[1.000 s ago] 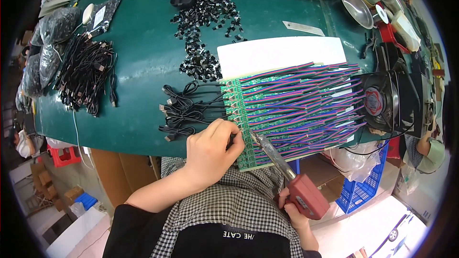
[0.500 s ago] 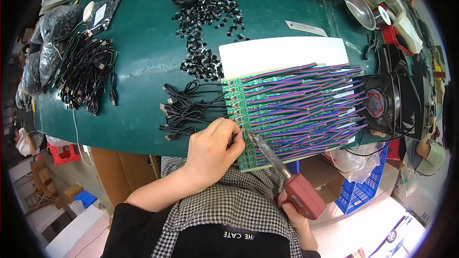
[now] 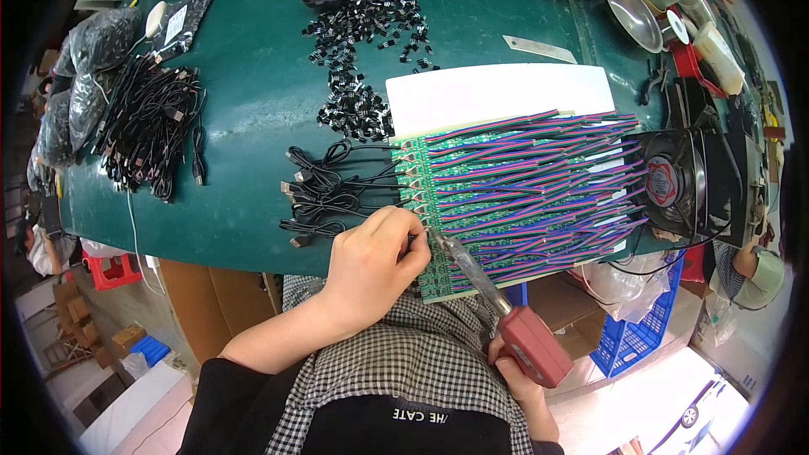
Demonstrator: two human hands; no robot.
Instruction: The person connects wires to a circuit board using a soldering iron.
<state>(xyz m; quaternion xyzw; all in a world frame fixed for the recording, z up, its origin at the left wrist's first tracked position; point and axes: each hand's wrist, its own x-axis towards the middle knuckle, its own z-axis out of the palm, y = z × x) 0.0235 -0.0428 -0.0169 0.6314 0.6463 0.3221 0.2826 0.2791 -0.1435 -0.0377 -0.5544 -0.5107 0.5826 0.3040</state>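
Observation:
A green circuit board panel (image 3: 436,285) lies at the table's front edge, with rows of striped wires running right from it. My left hand (image 3: 371,265) is closed in a pinch at the panel's left edge. A black USB cable (image 3: 313,227) runs behind its fingers, and the pinched end is mostly hidden. From below, my right hand (image 3: 516,377) grips the dark red handle of a soldering iron (image 3: 537,345). Its metal shaft slants up left, the tip beside my left fingertips on the panel. More coiled USB cables (image 3: 324,177) lead to the panel's upper rows.
Small black connectors (image 3: 362,42) are heaped behind the panel. A cable pile (image 3: 152,131) and plastic bags (image 3: 105,38) lie at left. A white sheet (image 3: 506,97) sits under the panel. At right stand a fan (image 3: 674,177), a metal bowl (image 3: 634,15) and a solder spool (image 3: 674,27).
The soldering iron has shifted very slightly left, its tip still at the panel's left edge. My left hand has hardly moved.

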